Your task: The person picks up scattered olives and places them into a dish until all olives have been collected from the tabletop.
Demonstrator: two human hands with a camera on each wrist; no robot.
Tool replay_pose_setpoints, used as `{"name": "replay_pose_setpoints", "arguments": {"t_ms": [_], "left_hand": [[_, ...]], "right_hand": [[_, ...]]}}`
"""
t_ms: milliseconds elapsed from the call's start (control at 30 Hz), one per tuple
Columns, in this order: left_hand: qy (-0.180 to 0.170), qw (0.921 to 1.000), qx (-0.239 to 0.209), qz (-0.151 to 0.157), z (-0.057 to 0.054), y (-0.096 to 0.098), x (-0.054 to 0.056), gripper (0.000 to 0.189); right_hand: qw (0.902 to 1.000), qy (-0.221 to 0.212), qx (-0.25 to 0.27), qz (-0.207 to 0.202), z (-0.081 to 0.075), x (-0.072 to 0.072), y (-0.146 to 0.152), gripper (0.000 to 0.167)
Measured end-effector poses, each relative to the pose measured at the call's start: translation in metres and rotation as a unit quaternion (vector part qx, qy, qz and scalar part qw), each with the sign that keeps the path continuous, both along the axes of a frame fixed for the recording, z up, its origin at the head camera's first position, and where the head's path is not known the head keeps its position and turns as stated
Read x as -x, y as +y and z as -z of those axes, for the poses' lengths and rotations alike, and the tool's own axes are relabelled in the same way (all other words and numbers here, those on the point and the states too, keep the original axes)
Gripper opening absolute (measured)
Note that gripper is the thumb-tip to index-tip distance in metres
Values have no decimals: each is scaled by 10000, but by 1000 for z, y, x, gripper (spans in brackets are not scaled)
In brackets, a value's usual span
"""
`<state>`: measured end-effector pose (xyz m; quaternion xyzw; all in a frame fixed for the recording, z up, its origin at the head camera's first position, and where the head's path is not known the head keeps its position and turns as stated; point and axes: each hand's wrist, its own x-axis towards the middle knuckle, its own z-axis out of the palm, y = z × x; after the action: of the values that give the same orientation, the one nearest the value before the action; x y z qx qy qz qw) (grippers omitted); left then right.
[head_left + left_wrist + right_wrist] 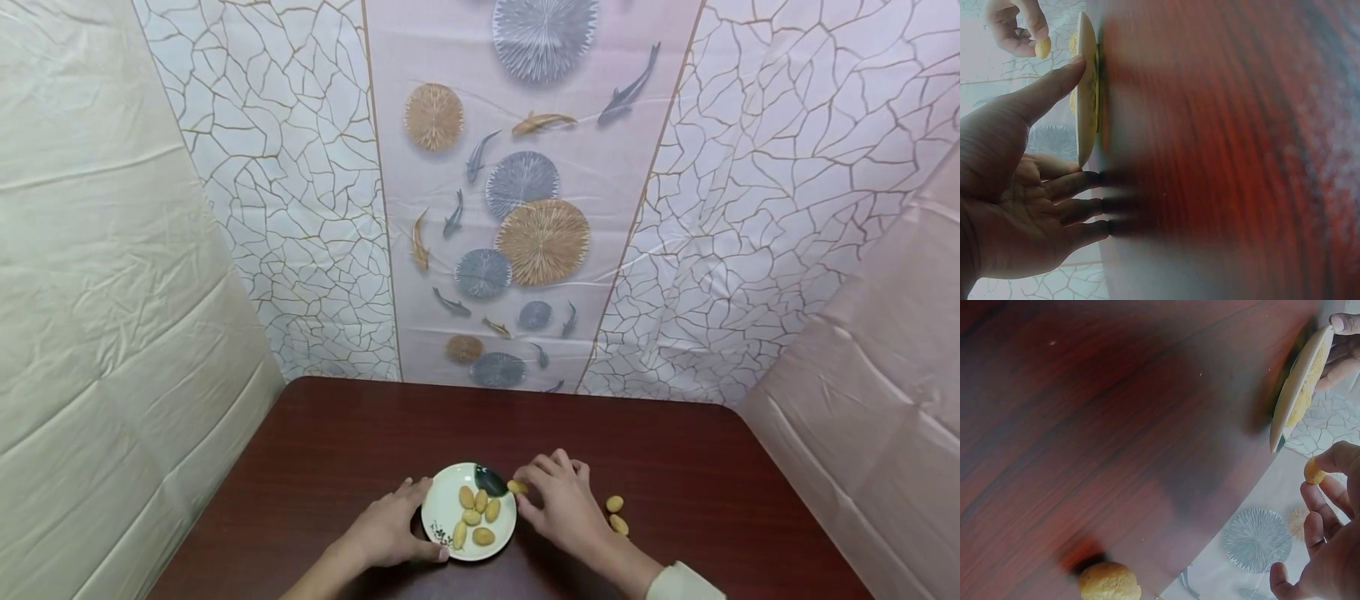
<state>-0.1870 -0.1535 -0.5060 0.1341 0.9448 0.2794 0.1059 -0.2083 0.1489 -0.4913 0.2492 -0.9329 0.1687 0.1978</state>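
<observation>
Fingers of the right hand pinch one oval yellow-brown nugget at their tips, the thumb set against the fingers with barely more than the nugget's own width between them, while the other fingers hang loosely bent and clear of it; a tip hold like this probably suits so small and rounded a piece, since it leaves most of the surface free. In the head view the nugget sits over the right edge of the white saucer, by its dark green patch, and both wrist views show it raised, apart from the dish. On the saucer's other side the left hand spreads wide, its thumb tip resting on the near rim, its index fingertip touching the rim farther back, and the remaining fingertips down on the dark red-brown table; gripping the edge from two places most likely keeps so light a dish from sliding. Six more nuggets lie inside the saucer, loosely grouped, leaving the green patch uncovered. Two others, one farther back and one nearer, lie on the table beyond the right hand, close together and seemingly within easy reach of it.
</observation>
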Motion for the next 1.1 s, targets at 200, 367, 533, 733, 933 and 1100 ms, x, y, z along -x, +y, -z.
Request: {"name": "replay_pose_setpoints", "arguments": {"t_ms": [200, 367, 533, 733, 933, 1100], "left_hand": [[22, 10000, -42, 3, 0, 0, 0, 117], [45, 10000, -37, 3, 0, 0, 1, 117], [10, 10000, -49, -26, 0, 0, 0, 117], [44, 10000, -45, -26, -1, 0, -1, 118], [88, 10000, -35, 6, 0, 0, -1, 118], [110, 9999, -35, -3, 0, 0, -2, 118]], "right_hand": [[9999, -127, -29, -38, 3, 3, -6, 19], [9998, -126, -48, -116, 6, 5, -10, 19], [9995, -251, -75, -153, 10, 8, -13, 19], [9991, -364, -143, -187, 15, 11, -16, 18], [9986, -475, -184, -119, 17, 13, -20, 16], [9985, -470, -256, -73, 19, 14, -23, 15]]}}
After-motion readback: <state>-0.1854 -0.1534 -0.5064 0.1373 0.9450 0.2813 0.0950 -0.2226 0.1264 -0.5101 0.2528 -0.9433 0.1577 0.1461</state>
